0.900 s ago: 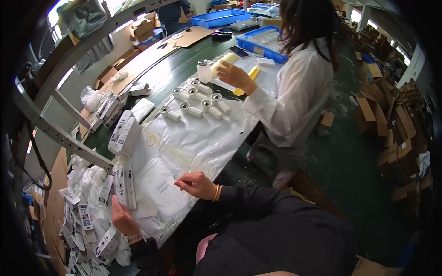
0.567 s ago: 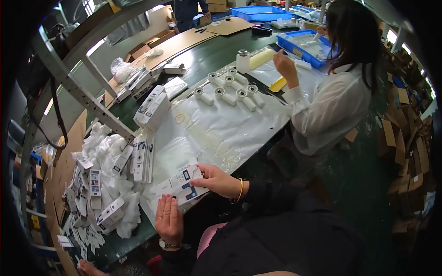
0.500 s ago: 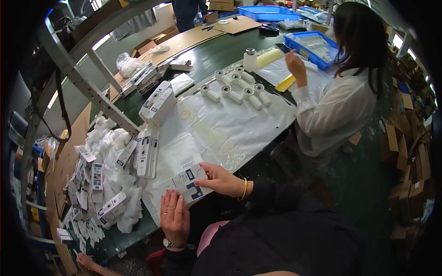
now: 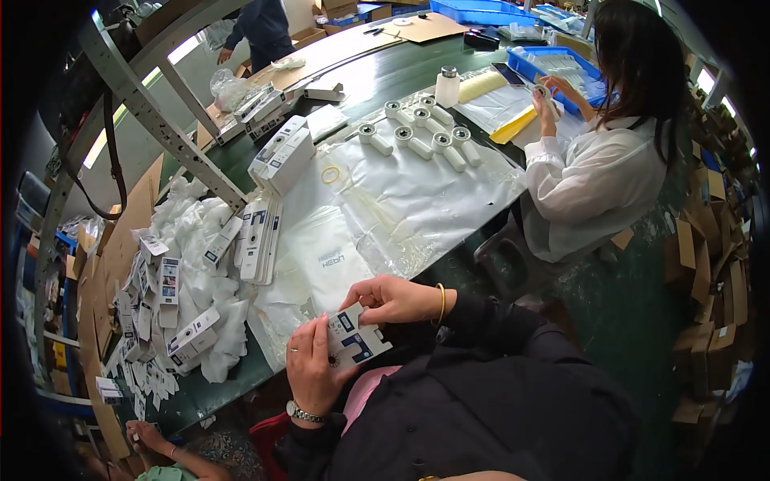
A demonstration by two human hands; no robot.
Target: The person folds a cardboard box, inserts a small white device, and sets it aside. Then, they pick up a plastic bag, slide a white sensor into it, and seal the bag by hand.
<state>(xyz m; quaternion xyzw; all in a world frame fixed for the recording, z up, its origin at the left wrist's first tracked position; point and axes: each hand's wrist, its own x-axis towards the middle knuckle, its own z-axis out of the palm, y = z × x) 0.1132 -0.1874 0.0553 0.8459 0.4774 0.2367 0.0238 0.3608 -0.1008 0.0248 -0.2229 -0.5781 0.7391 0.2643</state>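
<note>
To your left, a perforated metal post (image 4: 172,136) slants across your view beside the long green surface (image 4: 393,70), which stretches away to the far side with a pale sheen on it. A dark strap (image 4: 115,168) hangs near that post. Past the metalwork you can see a bright strip of light (image 4: 183,50) at far left and another glowing patch (image 4: 706,80) at far right. On your right lies a dark green floor (image 4: 622,309), scattered with scraps, and open cardboard boxes (image 4: 690,248) crowd its right side. A dark stool (image 4: 501,260) stands right of the surface.
</note>
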